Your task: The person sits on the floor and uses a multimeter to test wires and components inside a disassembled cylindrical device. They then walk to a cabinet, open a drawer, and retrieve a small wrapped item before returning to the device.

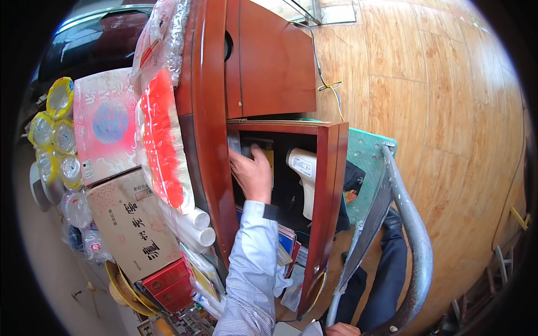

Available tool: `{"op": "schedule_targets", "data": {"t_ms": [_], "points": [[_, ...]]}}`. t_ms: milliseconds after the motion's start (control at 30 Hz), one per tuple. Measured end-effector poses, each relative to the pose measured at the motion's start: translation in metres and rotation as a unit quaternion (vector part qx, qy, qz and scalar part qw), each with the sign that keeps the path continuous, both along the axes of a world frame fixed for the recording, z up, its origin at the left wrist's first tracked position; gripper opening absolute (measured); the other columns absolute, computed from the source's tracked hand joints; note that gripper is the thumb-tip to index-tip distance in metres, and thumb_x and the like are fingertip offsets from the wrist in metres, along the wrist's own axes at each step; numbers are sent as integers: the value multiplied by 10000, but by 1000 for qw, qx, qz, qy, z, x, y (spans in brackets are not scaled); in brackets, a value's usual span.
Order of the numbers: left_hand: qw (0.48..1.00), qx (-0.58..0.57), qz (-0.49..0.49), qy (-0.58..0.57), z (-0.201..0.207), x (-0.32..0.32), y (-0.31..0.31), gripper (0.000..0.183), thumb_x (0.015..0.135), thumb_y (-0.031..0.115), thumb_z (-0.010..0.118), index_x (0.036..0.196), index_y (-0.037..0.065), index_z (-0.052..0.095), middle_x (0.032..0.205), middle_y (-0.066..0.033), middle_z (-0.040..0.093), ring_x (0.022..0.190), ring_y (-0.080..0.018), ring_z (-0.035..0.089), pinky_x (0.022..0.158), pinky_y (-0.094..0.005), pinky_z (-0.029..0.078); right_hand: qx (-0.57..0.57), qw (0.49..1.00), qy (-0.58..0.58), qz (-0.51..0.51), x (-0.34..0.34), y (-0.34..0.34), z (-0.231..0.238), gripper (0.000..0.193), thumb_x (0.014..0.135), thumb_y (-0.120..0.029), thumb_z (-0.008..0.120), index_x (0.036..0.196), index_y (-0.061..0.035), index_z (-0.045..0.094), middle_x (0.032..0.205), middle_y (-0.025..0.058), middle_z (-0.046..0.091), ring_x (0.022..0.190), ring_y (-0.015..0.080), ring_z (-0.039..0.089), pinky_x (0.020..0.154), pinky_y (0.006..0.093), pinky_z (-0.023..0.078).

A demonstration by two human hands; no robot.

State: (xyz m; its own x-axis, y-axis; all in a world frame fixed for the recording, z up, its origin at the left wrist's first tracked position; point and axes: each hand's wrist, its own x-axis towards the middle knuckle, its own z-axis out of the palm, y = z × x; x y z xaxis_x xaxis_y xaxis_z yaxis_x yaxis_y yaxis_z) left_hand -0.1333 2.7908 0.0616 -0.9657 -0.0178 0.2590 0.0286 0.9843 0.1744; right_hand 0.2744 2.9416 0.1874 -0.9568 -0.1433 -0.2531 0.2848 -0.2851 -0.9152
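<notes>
My left hand [253,175], in a striped sleeve with a dark band at the wrist, reaches into a pulled-out reddish-brown drawer [332,168]. Its thumb stands apart from the fingers, whose tips go out of sight beneath the desk's edge. Beside the thumb lies a clear plastic item [246,147] that I cannot make out well. A white gun-shaped handheld device [304,176] rests in the drawer, right of the hand. Booklets and cards [287,243] fill the drawer's nearer end. At the lower edge only part of my right hand [343,329] shows, close to a chair's metal tube; its fingers are mostly hidden.
Left on the desk [208,140] stand a pink box [106,126], a brown carton [131,224], a red-and-white plastic package [162,140] and yellow-wrapped rolls [59,98]. A chair's curved metal arm [417,241] and a green perforated seat [367,157] flank the drawer. A cable [319,67] crosses the wooden floor.
</notes>
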Motion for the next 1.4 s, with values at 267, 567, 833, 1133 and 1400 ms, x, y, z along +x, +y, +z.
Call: {"op": "schedule_targets", "data": {"t_ms": [267, 567, 833, 1133, 1400], "points": [[954, 195, 213, -80, -4, -25, -6, 651, 1065, 189, 570, 1609, -44, 298, 1651, -331, 333, 1504, -475, 387, 1267, -489, 290, 12, 1000, 13, -21, 7, 0, -1, 518, 730, -334, 747, 1095, 20, 650, 949, 209, 644, 841, 433, 657, 747, 503, 557], [996, 71, -5, 47, 4, 45, -22, 417, 1036, -3, 532, 1442, -96, 519, 1402, -355, 598, 1297, -492, 596, 1122, -462, 450, -19, 999, 3, -40, 13, -7, 0, 526, 870, -445, 722, 1131, 6, 649, 978, 219, 637, 890, 433, 643, 776, 520, 532], [988, 124, -91, -34, 56, 168, -5, 459, 933, -105, 552, 1391, -61, 565, 1312, -269, 654, 1205, -470, 638, 1025, -475, 511, 36, 998, -1, -50, 13, -3, 14, 488, 877, -474, 707, 1073, -28, 689, 945, 187, 657, 867, 411, 661, 757, 510, 533], [847, 499, 72, -167, 109, 264, -45, 322, 1111, 141, 551, 1360, -58, 597, 1225, -145, 709, 1052, -203, 698, 840, -342, 603, 50, 991, 14, -122, 20, -8, 12, 429, 884, -342, 743, 1140, -6, 668, 920, 167, 665, 825, 397, 679, 731, 482, 541], [739, 611, 168, -228, 147, 295, -67, 445, 1097, 215, 595, 1488, 36, 482, 1323, -131, 677, 1048, -281, 738, 638, -377, 610, 37, 989, 16, -142, 22, -2, 16, 478, 907, -377, 772, 1137, 29, 673, 967, 182, 690, 850, 409, 695, 754, 484, 555]]}}
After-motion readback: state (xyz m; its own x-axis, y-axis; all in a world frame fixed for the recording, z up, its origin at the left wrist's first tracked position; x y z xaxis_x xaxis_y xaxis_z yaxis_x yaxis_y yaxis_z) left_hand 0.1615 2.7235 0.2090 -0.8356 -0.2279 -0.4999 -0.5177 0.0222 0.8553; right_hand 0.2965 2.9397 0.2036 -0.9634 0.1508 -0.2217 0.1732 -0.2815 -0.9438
